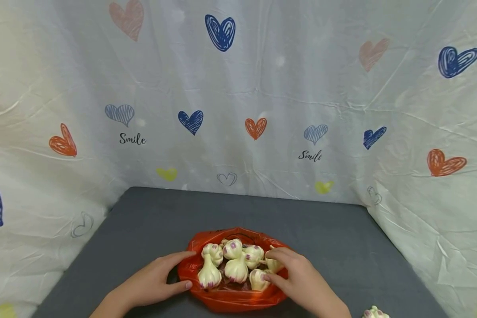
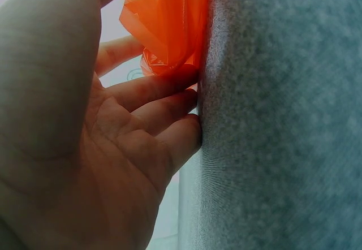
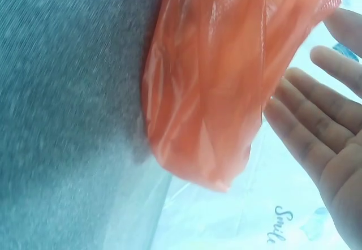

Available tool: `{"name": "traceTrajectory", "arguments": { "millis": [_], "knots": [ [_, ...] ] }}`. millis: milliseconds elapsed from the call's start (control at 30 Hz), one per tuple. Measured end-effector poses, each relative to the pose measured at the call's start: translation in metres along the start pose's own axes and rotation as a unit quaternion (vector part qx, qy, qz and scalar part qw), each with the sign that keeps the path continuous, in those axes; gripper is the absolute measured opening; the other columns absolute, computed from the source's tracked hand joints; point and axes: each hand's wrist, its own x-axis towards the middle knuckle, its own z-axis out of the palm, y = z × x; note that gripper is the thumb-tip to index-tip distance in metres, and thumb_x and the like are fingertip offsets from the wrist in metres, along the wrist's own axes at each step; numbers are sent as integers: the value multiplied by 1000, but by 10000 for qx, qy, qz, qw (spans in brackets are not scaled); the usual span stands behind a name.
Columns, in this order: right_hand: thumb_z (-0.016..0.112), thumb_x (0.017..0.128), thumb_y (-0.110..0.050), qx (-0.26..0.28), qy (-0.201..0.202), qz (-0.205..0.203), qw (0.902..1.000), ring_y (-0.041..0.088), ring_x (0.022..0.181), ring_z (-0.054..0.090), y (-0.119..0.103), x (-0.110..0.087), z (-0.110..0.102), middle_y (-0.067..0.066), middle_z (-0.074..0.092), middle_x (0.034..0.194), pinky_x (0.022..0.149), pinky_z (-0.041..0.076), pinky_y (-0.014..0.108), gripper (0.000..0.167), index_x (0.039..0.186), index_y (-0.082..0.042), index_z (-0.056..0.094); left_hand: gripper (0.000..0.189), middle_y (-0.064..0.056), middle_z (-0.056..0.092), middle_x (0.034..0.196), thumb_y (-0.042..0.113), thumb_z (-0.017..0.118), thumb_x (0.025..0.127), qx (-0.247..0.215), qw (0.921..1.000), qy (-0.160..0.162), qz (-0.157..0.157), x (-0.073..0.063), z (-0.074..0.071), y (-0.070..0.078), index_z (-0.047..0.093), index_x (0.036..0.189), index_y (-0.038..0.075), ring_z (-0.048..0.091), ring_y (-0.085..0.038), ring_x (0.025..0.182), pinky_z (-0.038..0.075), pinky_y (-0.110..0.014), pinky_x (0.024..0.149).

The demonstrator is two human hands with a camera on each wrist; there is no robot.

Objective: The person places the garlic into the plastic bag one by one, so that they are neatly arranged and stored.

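An orange-red plastic bag (image 1: 242,304) sits on the grey table with its mouth rolled wide. Inside lie several garlic bulbs (image 1: 236,270), cream-white with purple patches. My left hand (image 1: 159,278) is at the bag's left side, thumb and index finger spread along the rim; in the left wrist view its other fingertips (image 2: 192,128) reach down to the tabletop. Over the right rim comes my right hand (image 1: 302,278), its thumb tip at one garlic bulb (image 1: 257,281) and its fingers above another bulb (image 1: 274,265). The right wrist view has those fingers (image 3: 305,131) loosely extended beside the bag.
Another garlic bulb (image 1: 375,312) lies on the table near the front right, cut by the frame's lower edge. The grey tabletop (image 1: 238,207) ends at a white curtain (image 1: 238,88) printed with hearts, which surrounds it at the back and both sides.
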Motion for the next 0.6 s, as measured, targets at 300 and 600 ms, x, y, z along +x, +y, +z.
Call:
{"name": "traceTrajectory", "arguments": {
  "millis": [300, 600],
  "knots": [
    [89, 95, -32, 52, 158, 241, 9996, 22, 110, 73, 8, -6, -2, -6, 71, 128, 88, 63, 41, 40, 128, -15, 77, 80, -3, 57, 159, 74, 66, 98, -1, 10000, 7, 1, -1, 0, -1, 52, 163, 29, 57, -35, 145, 50, -65, 110],
    [88, 95, -35, 17, 356, 429, 9984, 22, 112, 72, 12, -14, -6, -5, 72, 126, 92, 63, 43, 39, 128, -17, 76, 79, -2, 58, 159, 73, 66, 99, -6, 10000, 30, 83, -1, 0, -2, 52, 163, 29, 58, -33, 144, 52, -62, 110]
  ]
}}
